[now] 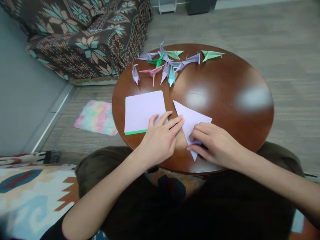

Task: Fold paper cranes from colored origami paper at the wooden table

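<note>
Right hand (215, 143): fingers curled and pressed together, pinching a lilac triangle (191, 116) near its lower tip, at the table's near edge.
Left hand (160, 140): fingers spread, tips on the near edge of a lilac square (142, 111) atop a green sheet (135, 132).
Risk: the pinch is narrow – if it loosens, the triangle could slip and crease crookedly; pressure from the left hand could shift the square.
Rest: paper cranes (165, 68) cluster on the far side of the round table (237, 133); a fluffy mat (96, 117) lies on the floor to the left.

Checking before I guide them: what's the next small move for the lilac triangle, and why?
Probably press along the fold of the lilac paper triangle with the right hand: its fingers already sit on the triangle's lower end, while the left hand rests on the paper stack.
</note>
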